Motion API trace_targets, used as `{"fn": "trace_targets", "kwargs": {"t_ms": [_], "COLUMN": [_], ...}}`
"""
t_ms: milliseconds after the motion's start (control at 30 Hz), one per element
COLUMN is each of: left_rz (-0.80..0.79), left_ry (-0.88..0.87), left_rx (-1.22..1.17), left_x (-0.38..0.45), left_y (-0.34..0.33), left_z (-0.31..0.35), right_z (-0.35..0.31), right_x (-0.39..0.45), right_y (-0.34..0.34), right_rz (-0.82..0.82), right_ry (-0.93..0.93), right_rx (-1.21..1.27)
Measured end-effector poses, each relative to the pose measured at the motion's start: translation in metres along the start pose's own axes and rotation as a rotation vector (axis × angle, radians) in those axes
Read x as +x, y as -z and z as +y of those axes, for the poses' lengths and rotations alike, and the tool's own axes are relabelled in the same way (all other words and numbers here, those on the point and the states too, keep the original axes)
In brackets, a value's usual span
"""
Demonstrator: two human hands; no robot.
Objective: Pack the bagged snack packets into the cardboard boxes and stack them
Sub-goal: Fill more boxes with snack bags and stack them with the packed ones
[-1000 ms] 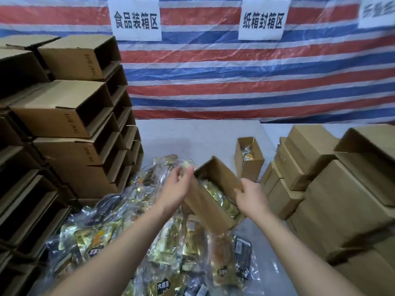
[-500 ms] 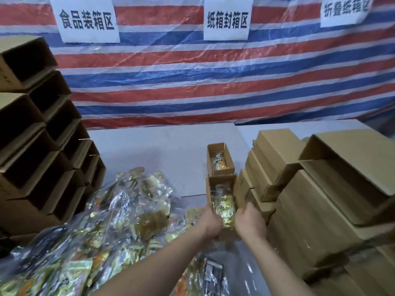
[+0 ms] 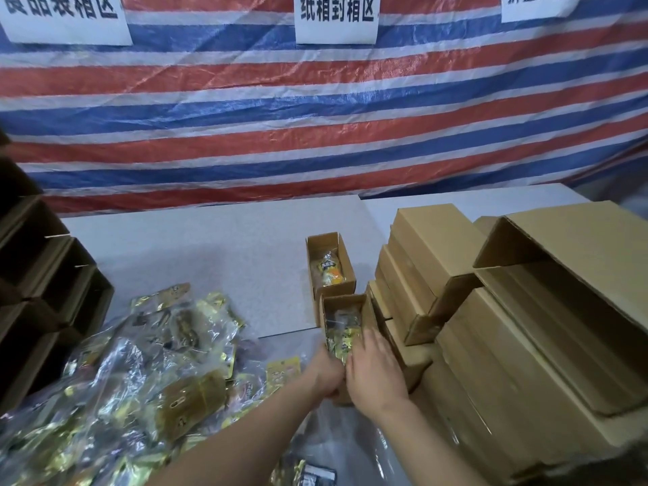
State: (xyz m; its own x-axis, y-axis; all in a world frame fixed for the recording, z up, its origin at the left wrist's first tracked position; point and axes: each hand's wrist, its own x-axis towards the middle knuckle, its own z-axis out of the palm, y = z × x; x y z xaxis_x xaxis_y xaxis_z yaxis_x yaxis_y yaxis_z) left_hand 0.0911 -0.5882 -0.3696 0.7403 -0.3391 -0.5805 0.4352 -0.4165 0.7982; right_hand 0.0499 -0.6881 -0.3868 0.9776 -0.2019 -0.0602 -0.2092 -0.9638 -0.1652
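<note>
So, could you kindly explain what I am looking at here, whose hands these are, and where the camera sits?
There is no machine here: a person wears one wide-angle camera on the head, looking forward and down at their own bare hands. The left hand and the right hand both grip a small open cardboard box with shiny snack packets inside. Just beyond it on the grey table stands a second open box that also holds a packet. To the left lies a heap of bagged packets, with empty open boxes stacked beside it. To the right are stacked closed boxes. A striped tarpaulin with paper signs hangs behind.
</note>
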Motion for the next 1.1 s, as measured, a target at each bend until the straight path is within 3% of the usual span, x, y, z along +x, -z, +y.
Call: {"fn": "trace_targets", "kwargs": {"t_ms": [133, 500, 733, 867, 1100], "left_rz": [0.04, 0.049, 0.099, 0.158, 0.186], "left_ry": [0.054, 0.106, 0.007, -0.021, -0.191], "left_rx": [-0.007, -0.043, 0.045, 0.174, 0.002], "left_x": [0.025, 0.055, 0.03, -0.004, -0.105], "left_y": [0.0, -0.009, 0.005, 0.039, 0.114], "left_z": [-0.011, -0.013, -0.01, -0.016, -0.02], "right_z": [0.003, 0.02, 0.019, -0.007, -0.107], "right_x": [0.007, 0.033, 0.027, 0.016, -0.018], "right_y": [-0.016, -0.016, -0.005, 0.014, 0.063], "right_rz": [-0.163, -0.158, -0.163, -0.079, -0.007], "right_ry": [0.063, 0.098, 0.069, 0.05, -0.01], "right_rx": [-0.045, -0.007, -0.007, -0.002, 0.387]}}
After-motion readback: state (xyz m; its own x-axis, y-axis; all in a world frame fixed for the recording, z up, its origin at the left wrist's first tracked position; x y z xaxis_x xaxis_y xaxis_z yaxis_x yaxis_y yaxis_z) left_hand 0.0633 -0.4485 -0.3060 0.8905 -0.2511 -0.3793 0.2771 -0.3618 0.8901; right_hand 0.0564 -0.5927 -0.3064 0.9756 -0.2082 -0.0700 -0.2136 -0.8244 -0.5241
